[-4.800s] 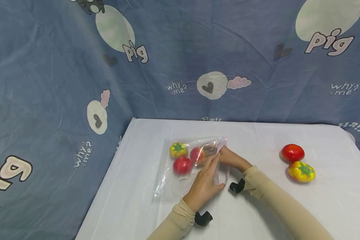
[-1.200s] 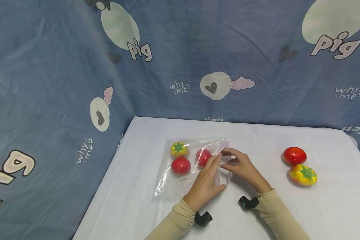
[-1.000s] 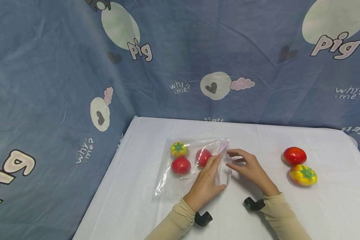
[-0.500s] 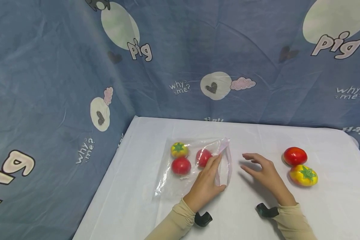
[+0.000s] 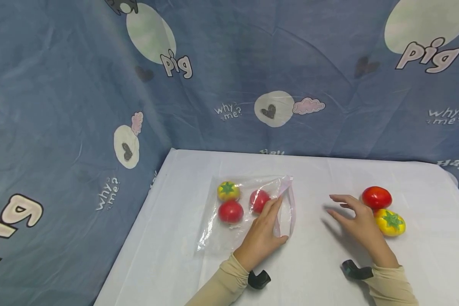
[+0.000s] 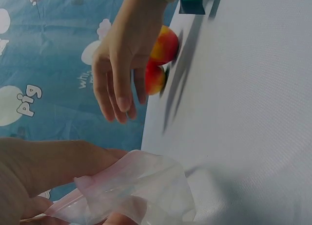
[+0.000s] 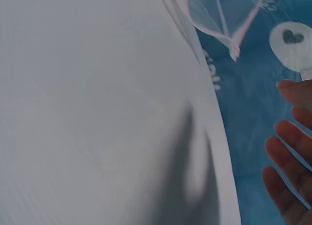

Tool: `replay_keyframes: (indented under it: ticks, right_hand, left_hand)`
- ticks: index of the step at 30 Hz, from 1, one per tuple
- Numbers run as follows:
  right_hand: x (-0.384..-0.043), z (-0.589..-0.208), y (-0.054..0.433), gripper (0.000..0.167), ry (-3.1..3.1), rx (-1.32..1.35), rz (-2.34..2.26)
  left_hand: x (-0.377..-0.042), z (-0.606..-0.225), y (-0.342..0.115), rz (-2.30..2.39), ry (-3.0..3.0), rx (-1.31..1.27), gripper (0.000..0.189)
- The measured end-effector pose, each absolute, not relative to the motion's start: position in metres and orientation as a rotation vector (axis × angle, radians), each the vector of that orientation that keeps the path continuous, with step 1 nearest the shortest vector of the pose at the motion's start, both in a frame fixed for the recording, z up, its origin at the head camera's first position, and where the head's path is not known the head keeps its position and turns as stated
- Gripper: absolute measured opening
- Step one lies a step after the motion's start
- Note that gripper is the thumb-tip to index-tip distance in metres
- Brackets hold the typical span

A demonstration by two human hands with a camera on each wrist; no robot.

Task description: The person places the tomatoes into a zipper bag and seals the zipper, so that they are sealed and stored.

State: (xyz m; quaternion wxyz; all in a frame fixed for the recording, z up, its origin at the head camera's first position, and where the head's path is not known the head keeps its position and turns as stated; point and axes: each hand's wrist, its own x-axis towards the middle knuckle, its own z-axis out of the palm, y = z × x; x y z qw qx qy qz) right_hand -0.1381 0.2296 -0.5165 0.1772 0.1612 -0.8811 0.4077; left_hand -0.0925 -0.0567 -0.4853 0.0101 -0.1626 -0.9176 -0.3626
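Note:
A clear zip bag with a pinkish mouth lies on the white table, holding a yellow-green toy tomato and two red ones, and a second red toy tomato. My left hand holds the bag's mouth apart; in the left wrist view fingertips show through the plastic. My right hand hovers over the table with loosely bent fingers and nothing in them. Just beyond it sit a red toy tomato and a yellow one with a green star top, partly covered by the hand.
The white table runs up to a blue printed cloth behind and at the left. Black wrist mounts, one on the left wrist and one on the right wrist, stick out near the table surface.
My right hand has come out of the bag without anything and moved right, toward the two loose tomatoes. The left hand has stayed on the bag. One bagged red tomato sits slightly farther right.

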Motion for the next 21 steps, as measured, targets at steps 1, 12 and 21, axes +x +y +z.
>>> replay_keyframes:
  ticks: [1, 12, 21]
  right_hand:
    - [-0.138, -0.515, 0.232, 0.047, -2.481, 0.454, 1.159]
    - [-0.124, -0.507, 0.267, 0.049, -2.458, 0.312, 1.120]
    - [-0.119, -0.495, 0.278, 0.051, -2.413, 0.224, 1.123]
  left_hand:
    - [-0.093, -0.485, -0.057, -1.131, -2.863, -0.507, 0.107]
    - [-0.093, -0.487, -0.058, -1.124, -2.848, -0.530, 0.104]
    - [-0.092, -0.487, -0.058, -1.118, -2.855, -0.527, 0.104]
